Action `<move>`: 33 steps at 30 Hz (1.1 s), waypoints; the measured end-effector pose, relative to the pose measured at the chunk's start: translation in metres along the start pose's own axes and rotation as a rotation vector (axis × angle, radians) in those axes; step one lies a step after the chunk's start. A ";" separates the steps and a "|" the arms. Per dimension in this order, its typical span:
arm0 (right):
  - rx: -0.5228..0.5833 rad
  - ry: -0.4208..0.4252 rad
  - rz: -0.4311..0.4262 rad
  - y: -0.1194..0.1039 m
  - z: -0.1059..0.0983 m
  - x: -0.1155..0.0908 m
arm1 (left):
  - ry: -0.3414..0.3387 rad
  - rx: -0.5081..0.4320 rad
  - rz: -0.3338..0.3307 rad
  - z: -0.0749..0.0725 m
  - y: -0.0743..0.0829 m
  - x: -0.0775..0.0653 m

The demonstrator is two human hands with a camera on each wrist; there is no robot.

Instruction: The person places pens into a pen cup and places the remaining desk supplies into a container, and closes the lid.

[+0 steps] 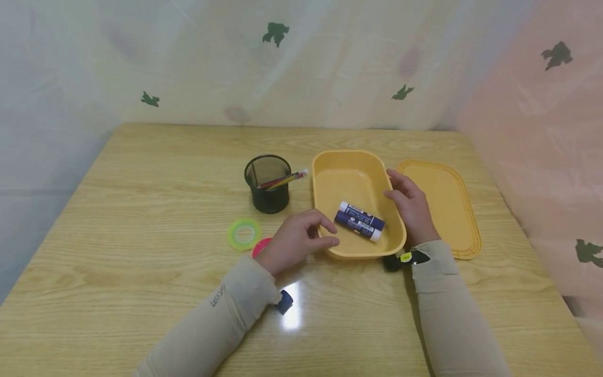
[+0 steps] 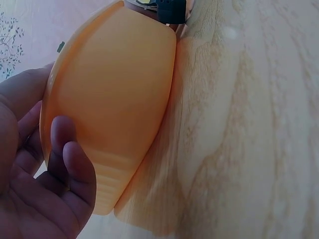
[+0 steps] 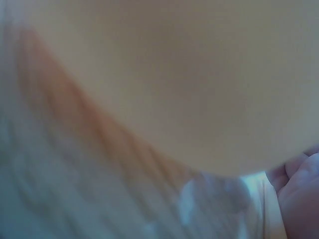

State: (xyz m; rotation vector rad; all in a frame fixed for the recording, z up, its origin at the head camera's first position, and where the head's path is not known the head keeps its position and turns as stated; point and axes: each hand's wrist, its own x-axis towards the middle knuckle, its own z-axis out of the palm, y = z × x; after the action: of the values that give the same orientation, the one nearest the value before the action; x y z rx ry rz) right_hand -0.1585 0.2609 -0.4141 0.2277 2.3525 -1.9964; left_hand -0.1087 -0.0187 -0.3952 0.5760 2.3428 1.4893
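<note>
A yellow plastic tub [image 1: 350, 180] stands uncovered on the table, its outer wall [image 2: 119, 84] filling much of the left wrist view. Two dark blue glue sticks [image 1: 360, 222] with white ends lie side by side inside it. My left hand [image 1: 299, 238] is over the tub's near left rim, thumb and index finger apart, nothing between them. On the opposite side, my right hand [image 1: 413, 209] holds the rim, its thumb at the inner edge. The right wrist view is blurred; a pale surface covers most of it, with part of a hand [image 3: 301, 194] at lower right.
Left of the tub stands a black mesh pencil cup [image 1: 269, 196] with pencils [image 1: 285, 180] leaning out. A green tape roll [image 1: 244, 221] lies before it, and a pink roll [image 1: 260, 246] is partly under my left hand. The yellow lid [image 1: 447, 204] lies at right. Curtains border the table.
</note>
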 end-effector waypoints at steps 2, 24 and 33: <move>0.000 0.001 0.003 -0.001 0.000 0.000 | -0.002 0.001 -0.002 0.000 0.000 0.000; 0.035 -0.007 0.026 0.000 -0.001 0.001 | -0.060 -0.025 0.030 -0.009 -0.002 -0.001; 0.026 -0.002 0.017 0.001 -0.001 0.000 | -0.062 -0.053 0.020 -0.012 0.001 -0.004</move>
State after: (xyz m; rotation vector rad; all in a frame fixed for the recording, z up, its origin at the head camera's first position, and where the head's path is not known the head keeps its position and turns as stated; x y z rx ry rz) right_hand -0.1588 0.2617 -0.4145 0.2463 2.3173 -2.0192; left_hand -0.1104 -0.0302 -0.3890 0.6248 2.2498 1.5154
